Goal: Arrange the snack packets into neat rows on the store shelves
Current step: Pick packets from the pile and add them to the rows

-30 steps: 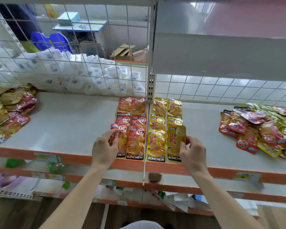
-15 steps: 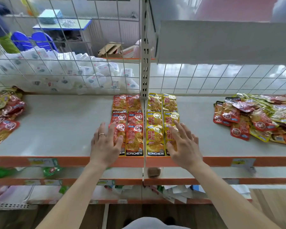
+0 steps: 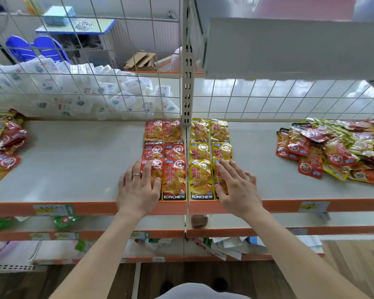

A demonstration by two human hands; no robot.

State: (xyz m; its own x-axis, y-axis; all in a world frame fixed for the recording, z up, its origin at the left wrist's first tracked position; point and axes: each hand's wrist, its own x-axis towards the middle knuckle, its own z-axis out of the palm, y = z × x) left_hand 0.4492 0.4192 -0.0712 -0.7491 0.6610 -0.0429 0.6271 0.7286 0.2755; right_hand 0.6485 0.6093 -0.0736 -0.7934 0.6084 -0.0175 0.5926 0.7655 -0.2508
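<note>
Red snack packets [image 3: 174, 179] lie in two columns and yellow snack packets [image 3: 201, 180] in two more, side by side at the middle of the grey shelf [image 3: 78, 169]. My left hand [image 3: 138, 187] rests flat on the front red packet of the leftmost column. My right hand [image 3: 238, 186] lies with straight fingers on the front yellow packet of the rightmost column. Both hands cover most of those two packets.
A loose heap of red and yellow packets [image 3: 341, 152] lies at the right of the shelf, another heap [image 3: 2, 145] at the left edge. A wire grid [image 3: 84, 78] backs the shelf, white packets behind it. An upright post [image 3: 187, 83] divides the bays. Lower shelves hold scattered packets.
Both hands let go of the front packets' edges and now lie flat on them with straight fingers. The camera moved closer to the shelf.
</note>
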